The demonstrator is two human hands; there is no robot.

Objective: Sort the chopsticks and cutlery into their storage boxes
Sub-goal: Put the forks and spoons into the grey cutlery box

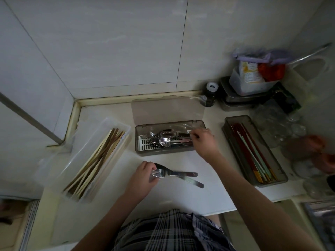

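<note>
— What's the left hand (145,175) doing on the white counter (112,205)?
— Fingers curled around the heads of a steel fork (174,173) and spoon (188,180), handles pointing right.
— And the right hand (204,140)?
— Pinching a dark-handled utensil (184,134) inside the open smoky-grey plastic cutlery box (163,152), between two chopstick boxes.

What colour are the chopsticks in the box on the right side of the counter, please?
Mostly dark red chopsticks, with a few pale green ones; seen in the head view.
</note>
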